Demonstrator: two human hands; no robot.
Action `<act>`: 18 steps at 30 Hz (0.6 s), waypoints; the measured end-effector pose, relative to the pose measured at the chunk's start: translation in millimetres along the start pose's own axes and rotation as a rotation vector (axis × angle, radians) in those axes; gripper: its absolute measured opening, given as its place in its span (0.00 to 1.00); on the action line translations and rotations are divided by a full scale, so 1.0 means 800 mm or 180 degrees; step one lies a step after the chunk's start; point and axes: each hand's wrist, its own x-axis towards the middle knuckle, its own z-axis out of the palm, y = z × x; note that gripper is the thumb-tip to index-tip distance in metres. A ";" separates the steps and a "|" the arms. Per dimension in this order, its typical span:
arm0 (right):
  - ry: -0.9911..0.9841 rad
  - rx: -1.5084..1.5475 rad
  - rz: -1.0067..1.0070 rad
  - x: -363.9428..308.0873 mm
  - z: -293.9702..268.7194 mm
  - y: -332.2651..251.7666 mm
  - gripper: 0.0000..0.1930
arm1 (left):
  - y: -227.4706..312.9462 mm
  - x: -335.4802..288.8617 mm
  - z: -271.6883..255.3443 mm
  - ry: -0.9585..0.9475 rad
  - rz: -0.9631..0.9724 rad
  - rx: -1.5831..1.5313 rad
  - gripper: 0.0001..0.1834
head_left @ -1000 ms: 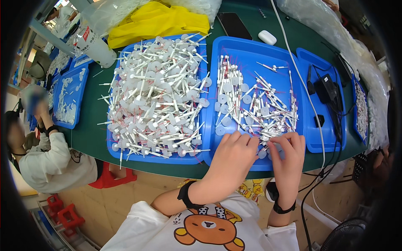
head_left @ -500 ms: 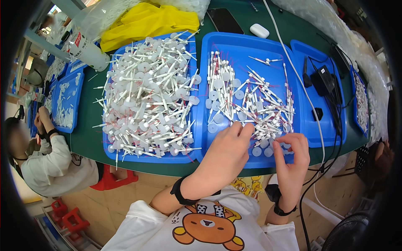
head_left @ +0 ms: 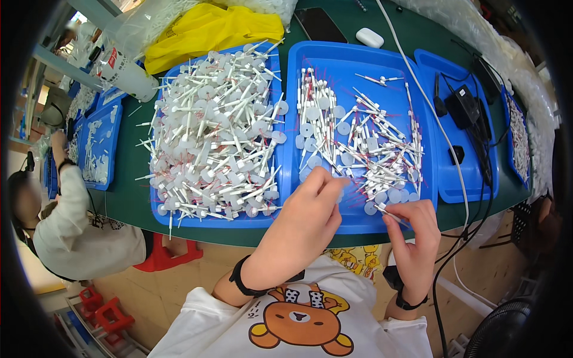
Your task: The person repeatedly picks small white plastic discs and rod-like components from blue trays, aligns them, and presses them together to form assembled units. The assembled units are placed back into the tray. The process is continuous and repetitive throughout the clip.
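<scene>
Over the near edge of the middle blue tray (head_left: 364, 55), my left hand (head_left: 304, 215) is closed in a pinch. A pale translucent edge shows by its fingertips, but what they hold is too small to make out. My right hand (head_left: 413, 225), at the tray's near right corner, pinches a thin white plastic stick (head_left: 391, 213) between thumb and fingers. Beyond both hands lie many white sticks (head_left: 373, 122) with fine red threads, some lined up in rows. Translucent round discs (head_left: 343, 128) are scattered among them, several near my right fingertips.
On the left, a blue tray (head_left: 156, 197) is heaped with white sticks and discs. A yellow bag (head_left: 215, 27), bottle (head_left: 128, 74), phone (head_left: 320, 25) and white case (head_left: 369, 38) stand behind. A white cable (head_left: 427, 107) crosses the right tray (head_left: 444, 185), which holds a black adapter (head_left: 462, 107). Another person (head_left: 89, 221) sits left.
My left hand has drawn back toward me and slightly left, away from the sticks. A white stick now shows in my right fingers. The other person's raised hand has shifted.
</scene>
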 end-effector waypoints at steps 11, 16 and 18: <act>0.0359 0.0003 -0.0421 -0.006 -0.013 -0.013 0.13 | 0.014 -0.021 -0.032 0.0414 0.0234 -0.1414 0.17; 0.0325 0.0513 -0.0658 -0.014 -0.018 -0.027 0.15 | 0.013 -0.028 -0.042 -0.0004 -0.0100 -0.2847 0.15; 0.0215 0.0662 -0.0784 -0.013 -0.020 -0.034 0.15 | 0.015 -0.028 -0.044 -0.0343 -0.0302 -0.3143 0.16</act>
